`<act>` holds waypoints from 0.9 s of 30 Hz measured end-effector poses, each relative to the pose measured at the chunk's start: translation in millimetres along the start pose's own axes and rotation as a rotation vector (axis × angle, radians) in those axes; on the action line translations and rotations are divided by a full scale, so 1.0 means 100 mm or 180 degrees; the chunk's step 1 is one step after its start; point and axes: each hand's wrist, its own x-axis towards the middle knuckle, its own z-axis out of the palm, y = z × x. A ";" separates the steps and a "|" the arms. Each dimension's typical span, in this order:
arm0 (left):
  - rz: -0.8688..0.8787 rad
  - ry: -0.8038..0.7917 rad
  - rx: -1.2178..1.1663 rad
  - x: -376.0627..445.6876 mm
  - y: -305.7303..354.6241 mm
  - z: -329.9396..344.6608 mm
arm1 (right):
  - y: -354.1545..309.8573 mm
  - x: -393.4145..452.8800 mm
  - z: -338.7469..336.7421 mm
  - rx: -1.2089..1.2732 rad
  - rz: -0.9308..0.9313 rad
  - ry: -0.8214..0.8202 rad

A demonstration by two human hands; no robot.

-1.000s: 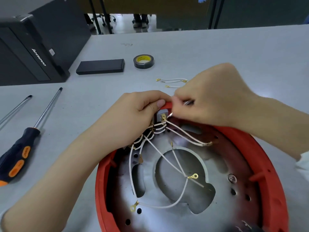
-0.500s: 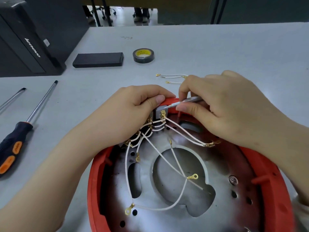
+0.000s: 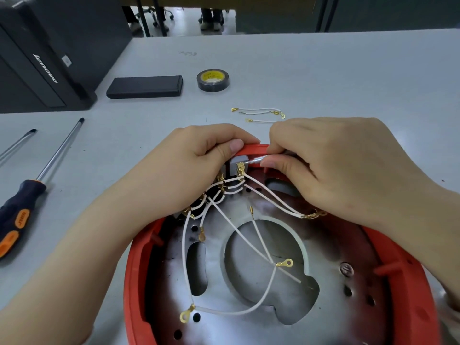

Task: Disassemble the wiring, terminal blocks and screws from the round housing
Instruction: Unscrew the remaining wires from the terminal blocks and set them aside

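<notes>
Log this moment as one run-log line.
left hand steadies red housing | right hand pinches thin metal tool at terminal block | wires attached

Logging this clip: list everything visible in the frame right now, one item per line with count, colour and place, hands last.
round housing: 1, red rim, metal plate, near centre.
wires: several, white, brass terminals, inside housing.
terminal block: 1 plainly visible, grey, far rim.
loose wires: about 2, white, table beyond hands.
tape roll: 1, black, far centre.
flat box: 1, black, left of tape.
computer case: 1, black, far left.
screwdriver: 1, black-orange handle, left; second shaft beside it.
table: 1, grey.
left hand: grips rim by block.
right hand: pinches thin metal tool at block.
</notes>
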 end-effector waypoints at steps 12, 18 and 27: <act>0.0044 -0.0002 0.0033 0.01 -0.01 0.00 | 0.00 0.00 0.01 0.0033 -0.0023 -0.0025; 0.0087 0.0023 0.0061 0.01 0.01 0.00 | 0.02 0.01 0.02 0.0090 -0.0035 -0.0010; 0.0267 0.0040 0.0223 0.02 0.04 0.02 | 0.00 0.00 0.05 0.0022 -0.0191 0.0132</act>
